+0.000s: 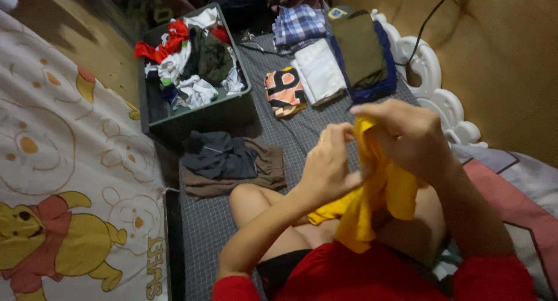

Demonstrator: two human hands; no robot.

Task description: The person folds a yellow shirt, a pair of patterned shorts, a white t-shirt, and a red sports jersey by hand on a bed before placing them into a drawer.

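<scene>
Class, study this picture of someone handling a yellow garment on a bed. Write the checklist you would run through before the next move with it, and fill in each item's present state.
1. Both hands on the yellow garment: ok. The left hand and right hand both grip its upper part.
2. Garment lifted off the grey checked sheet: ok, it hangs over the lap.
3. Garment smoothed flat: not ok, it is bunched and creased.
4. Bare sheet in front of the knees: ok, between the dark folded pile and the folded stacks.
5. Room in the grey bin: cannot tell, loose clothes cover most of it.
</scene>
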